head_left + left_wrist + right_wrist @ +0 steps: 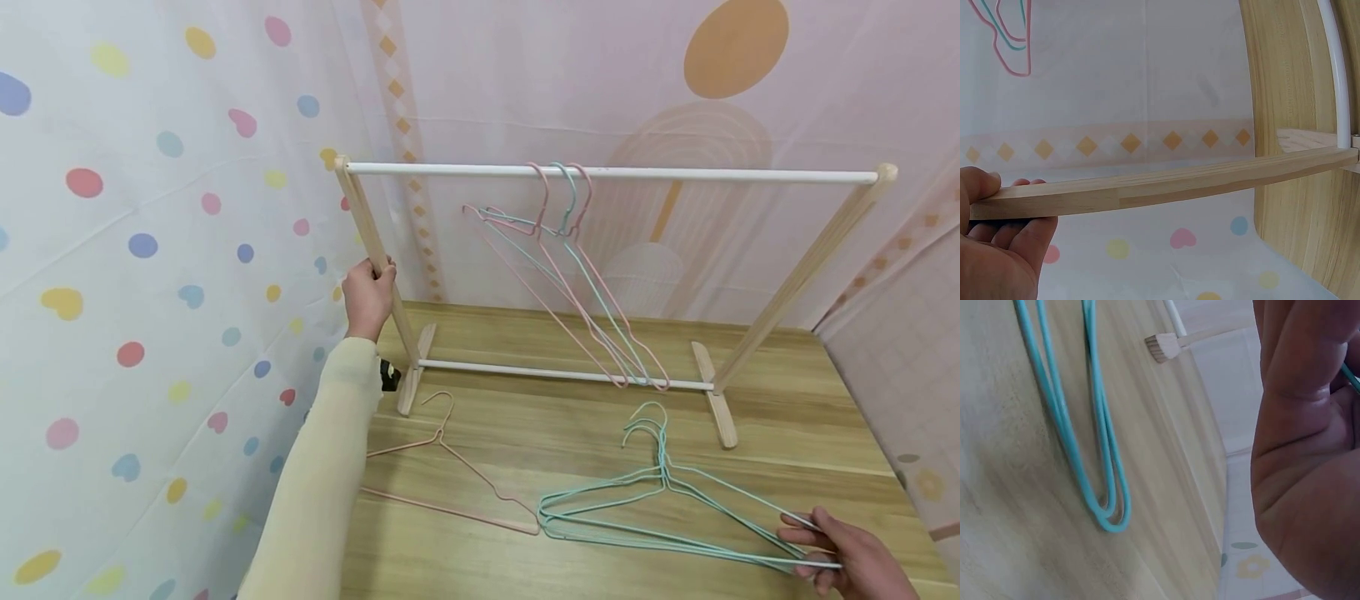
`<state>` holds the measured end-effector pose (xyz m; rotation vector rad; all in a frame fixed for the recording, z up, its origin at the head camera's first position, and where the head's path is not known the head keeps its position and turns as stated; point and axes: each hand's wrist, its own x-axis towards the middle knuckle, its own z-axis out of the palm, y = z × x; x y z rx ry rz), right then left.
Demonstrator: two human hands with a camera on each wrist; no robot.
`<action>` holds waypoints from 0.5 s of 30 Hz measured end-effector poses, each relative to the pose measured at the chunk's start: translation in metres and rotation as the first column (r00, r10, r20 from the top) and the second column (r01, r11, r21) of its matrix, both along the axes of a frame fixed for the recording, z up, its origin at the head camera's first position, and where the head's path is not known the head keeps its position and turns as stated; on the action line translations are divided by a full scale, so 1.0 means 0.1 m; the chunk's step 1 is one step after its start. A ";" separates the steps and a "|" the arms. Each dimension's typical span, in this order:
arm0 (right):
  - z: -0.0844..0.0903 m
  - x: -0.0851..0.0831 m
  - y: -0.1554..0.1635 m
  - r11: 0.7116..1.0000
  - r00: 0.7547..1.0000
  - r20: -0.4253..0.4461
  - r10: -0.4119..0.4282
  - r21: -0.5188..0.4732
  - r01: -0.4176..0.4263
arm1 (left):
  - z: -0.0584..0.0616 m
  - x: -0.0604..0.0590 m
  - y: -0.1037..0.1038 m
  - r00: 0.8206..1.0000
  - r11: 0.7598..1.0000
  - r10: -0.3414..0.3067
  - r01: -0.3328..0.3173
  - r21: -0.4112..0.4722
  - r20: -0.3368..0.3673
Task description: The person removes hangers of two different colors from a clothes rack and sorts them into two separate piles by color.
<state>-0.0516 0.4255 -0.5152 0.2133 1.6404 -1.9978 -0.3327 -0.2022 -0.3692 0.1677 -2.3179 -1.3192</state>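
My left hand grips the left wooden post of a garment rack, thumb on one side and fingers round the other in the left wrist view. At the lower right of the head view, my right hand holds a teal hanger by its right end. More teal hangers lie stacked with it on the table, their hooks bunched toward the rack; loose ends show in the right wrist view. Two pink hangers and a teal one hang from the white top rail.
A pink hanger lies flat on the wooden table, its right corner by the teal stack. The rack's right foot stands behind that stack. Patterned curtains close in the left side and back.
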 end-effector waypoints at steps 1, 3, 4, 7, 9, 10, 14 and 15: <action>-0.01 -0.01 0.00 1.000 1.000 0.001 -0.002 0.005 0.002 | 0.00 0.00 0.00 1.000 1.000 0.001 -0.001 -0.001 -0.001; -0.04 -0.02 0.01 1.000 1.000 -0.001 -0.008 0.018 0.008 | 0.00 0.00 0.00 1.000 1.000 0.003 -0.003 -0.003 -0.001; -0.05 -0.02 0.01 1.000 1.000 -0.006 -0.010 0.021 0.010 | 0.00 0.00 0.00 1.000 1.000 0.004 -0.004 -0.004 -0.001; -0.10 -0.04 0.02 0.999 1.000 -0.019 -0.009 0.045 0.010 | 0.01 0.00 0.00 1.000 1.000 0.004 -0.004 -0.005 0.002; -0.12 -0.06 0.02 0.997 1.000 -0.012 -0.021 0.077 0.022 | 0.01 0.00 0.01 1.000 1.000 0.003 -0.002 -0.006 0.005; -0.13 -0.06 0.02 0.994 1.000 -0.004 -0.031 0.102 0.031 | 0.01 0.00 0.01 1.000 1.000 0.002 -0.002 -0.006 0.007; -0.15 -0.09 -0.01 0.963 0.993 0.022 -0.118 0.246 0.109 | 0.01 0.01 0.01 1.000 1.000 0.004 -0.004 -0.002 0.007; -0.15 -0.10 -0.02 0.951 0.991 0.018 -0.135 0.284 0.124 | 0.01 0.01 0.01 1.000 1.000 0.006 -0.006 -0.001 0.006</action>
